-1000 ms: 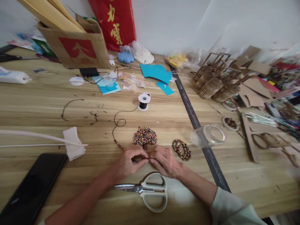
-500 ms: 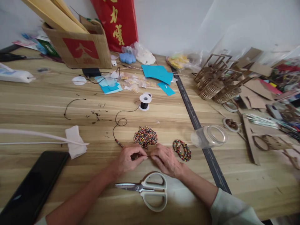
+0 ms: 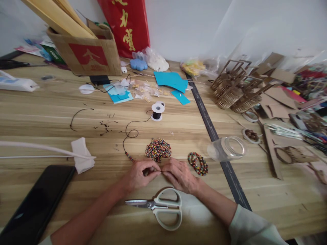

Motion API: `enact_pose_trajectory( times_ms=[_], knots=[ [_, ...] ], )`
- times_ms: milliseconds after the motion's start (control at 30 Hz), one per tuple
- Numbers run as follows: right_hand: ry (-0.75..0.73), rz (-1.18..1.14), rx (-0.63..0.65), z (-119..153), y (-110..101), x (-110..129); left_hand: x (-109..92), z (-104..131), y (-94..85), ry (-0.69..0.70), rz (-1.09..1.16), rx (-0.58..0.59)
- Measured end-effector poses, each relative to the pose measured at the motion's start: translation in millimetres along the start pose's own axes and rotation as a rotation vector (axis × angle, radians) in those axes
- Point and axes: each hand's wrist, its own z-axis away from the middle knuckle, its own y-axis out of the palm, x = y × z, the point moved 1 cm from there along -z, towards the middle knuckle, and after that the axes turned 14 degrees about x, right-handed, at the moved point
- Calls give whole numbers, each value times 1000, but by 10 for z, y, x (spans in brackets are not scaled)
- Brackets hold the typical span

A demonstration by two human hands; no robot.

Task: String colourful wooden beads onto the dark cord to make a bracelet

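Note:
My left hand (image 3: 143, 173) pinches a thin dark cord (image 3: 131, 121), which runs back to a white spool (image 3: 157, 110). Several small beads (image 3: 129, 157) are strung on the cord just behind that hand. Fingertips nearly meeting the left ones, my right hand (image 3: 180, 175) is closed on the cord's end; whether a bead is between the fingers is hidden. Beyond both hands lies a heap of multicoloured beads (image 3: 158, 148). A coiled beaded bracelet (image 3: 198, 163) rests to the right. Pale-handled scissors (image 3: 167, 207) lie on the near side, below the hands.
On the right a clear jar (image 3: 227, 149) lies on its side over a dark strip (image 3: 212, 127). A black phone (image 3: 38, 200) and a folded tissue (image 3: 83, 154) are at left. Small wooden baskets (image 3: 235, 86), a cardboard box (image 3: 87, 54) and blue paper (image 3: 171, 81) stand farther back.
My right hand's fingertips have shifted very slightly along the cord, close to the left ones. The beads, spool and scissors stay where they were.

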Motion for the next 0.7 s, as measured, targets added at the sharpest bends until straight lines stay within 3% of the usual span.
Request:
enact_pose_trajectory(
  times_ms=[367, 700],
  knots=[
    [42, -8, -1, -2, -18, 7, -11, 17, 7, -52, 9, 7],
    [1, 42, -16, -25, -22, 22, -45, -5, 4, 2, 16, 26]
  ],
)
